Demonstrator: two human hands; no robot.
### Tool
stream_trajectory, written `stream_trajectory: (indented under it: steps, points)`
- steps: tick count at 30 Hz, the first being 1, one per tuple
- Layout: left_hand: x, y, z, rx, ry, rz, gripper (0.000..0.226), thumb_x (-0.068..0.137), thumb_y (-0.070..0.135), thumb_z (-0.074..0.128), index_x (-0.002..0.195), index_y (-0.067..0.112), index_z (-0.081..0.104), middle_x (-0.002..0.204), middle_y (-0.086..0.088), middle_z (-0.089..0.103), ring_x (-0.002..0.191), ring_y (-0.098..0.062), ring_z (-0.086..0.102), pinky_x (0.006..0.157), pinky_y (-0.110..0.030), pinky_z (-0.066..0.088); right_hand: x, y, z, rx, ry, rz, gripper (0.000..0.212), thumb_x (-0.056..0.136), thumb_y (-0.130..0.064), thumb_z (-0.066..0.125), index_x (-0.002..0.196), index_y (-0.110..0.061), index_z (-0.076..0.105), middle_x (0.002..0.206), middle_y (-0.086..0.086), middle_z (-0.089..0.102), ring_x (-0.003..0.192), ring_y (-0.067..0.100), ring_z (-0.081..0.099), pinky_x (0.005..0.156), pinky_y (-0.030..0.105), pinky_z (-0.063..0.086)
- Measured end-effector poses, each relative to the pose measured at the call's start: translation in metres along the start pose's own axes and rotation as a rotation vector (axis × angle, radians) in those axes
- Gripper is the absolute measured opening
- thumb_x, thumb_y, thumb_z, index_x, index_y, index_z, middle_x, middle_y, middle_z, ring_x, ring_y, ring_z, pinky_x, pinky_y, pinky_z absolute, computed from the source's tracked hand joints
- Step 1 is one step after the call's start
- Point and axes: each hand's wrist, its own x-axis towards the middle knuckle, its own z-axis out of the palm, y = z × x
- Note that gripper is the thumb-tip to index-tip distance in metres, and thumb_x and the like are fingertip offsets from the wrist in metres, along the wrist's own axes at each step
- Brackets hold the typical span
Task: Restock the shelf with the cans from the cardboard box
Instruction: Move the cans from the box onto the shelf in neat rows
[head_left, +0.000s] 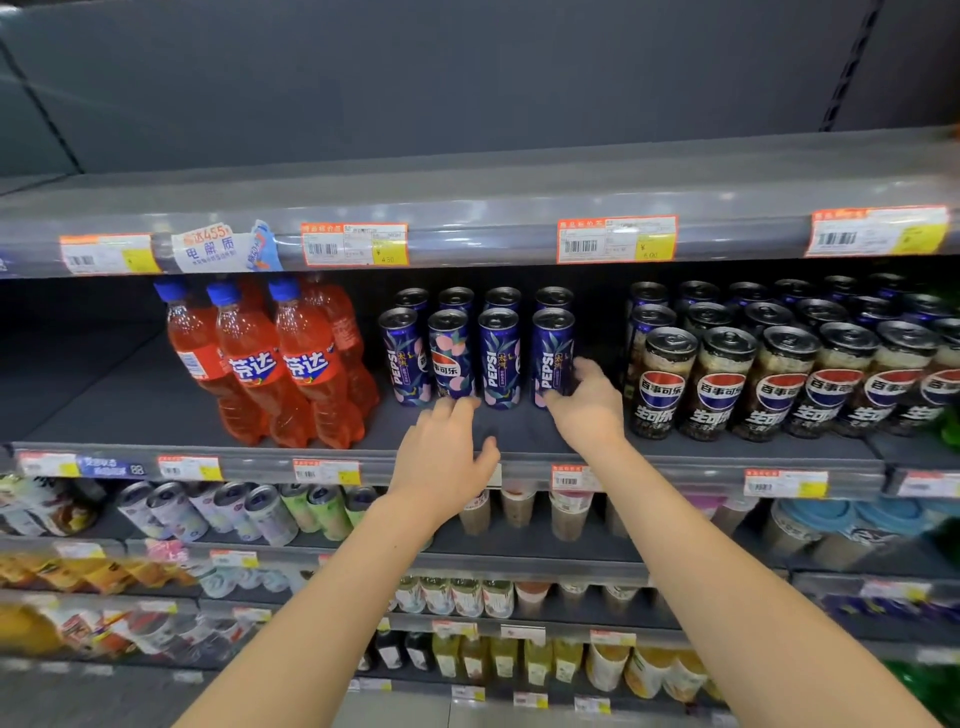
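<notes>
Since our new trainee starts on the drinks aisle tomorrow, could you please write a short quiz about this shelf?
1. True or false: the right hand touches nothing.
2. How many blue cans stand in the front row? A two, B four, C six.
3. Fill in: the black cans stand to the ___ of the blue cans.
Key: 1 false, its fingers grip the rightmost blue can; 2 B; 3 right.
</notes>
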Motion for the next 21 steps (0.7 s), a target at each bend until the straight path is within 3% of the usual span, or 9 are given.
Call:
stream_trajectory:
  steps: [4,7,11,16,21]
  points:
    - [-0.007,0.008,-0.002,0.023,-0.029,0.058,0.053,0.098,0.04,0.054,0.146,0.02,0.046,0.138,-0.008,0.055,0.124,-0.031,0.052,0.099,-0.043,0.046,-0.031,0.005,-0.024,-0.136,-0.094,-0.104,0.051,0.091,-0.018,0.067,0.141,-0.012,0.057,0.131,0.009,0.067,0.119,0.026,0.062,0.089,0.022,0.041]
    - [-0.017,0.016,-0.004,0.02,-0.076,0.128,0.053,0.099,0.041,0.051,0.149,0.023,0.044,0.141,-0.005,0.052,0.127,-0.029,0.05,0.101,-0.043,0.045,-0.062,0.013,-0.047,-0.25,-0.178,-0.083,0.054,0.093,-0.022,0.064,0.146,-0.017,0.053,0.143,0.006,0.06,0.126,0.024,0.059,0.099,0.027,0.044]
    - [-0.037,0.034,-0.001,0.018,-0.142,0.265,0.054,0.1,0.041,0.052,0.149,0.022,0.043,0.142,-0.007,0.051,0.127,-0.03,0.05,0.101,-0.043,0.046,-0.119,0.028,-0.087,-0.42,-0.13,-0.049,0.056,0.095,-0.024,0.06,0.15,-0.018,0.049,0.133,0.009,0.066,0.114,0.028,0.064,0.087,0.034,0.05]
    - [-0.086,0.076,0.019,-0.04,-0.219,0.463,0.048,0.097,0.04,0.054,0.139,0.018,0.051,0.129,-0.008,0.058,0.119,-0.033,0.055,0.093,-0.041,0.047,-0.201,0.064,-0.135,-0.64,-0.054,0.091,0.054,0.096,-0.026,0.056,0.149,-0.016,0.047,0.146,0.008,0.055,0.132,0.03,0.053,0.101,0.044,0.05]
    - [-0.145,0.129,0.048,-0.025,-0.347,0.652,0.053,0.099,0.041,0.051,0.147,0.02,0.046,0.134,-0.007,0.056,0.119,-0.031,0.057,0.094,-0.043,0.051,-0.283,0.11,-0.178,-0.725,-0.031,0.265,0.051,0.098,-0.027,0.053,0.147,-0.015,0.048,0.149,0.008,0.051,0.136,0.029,0.049,0.106,0.045,0.047]
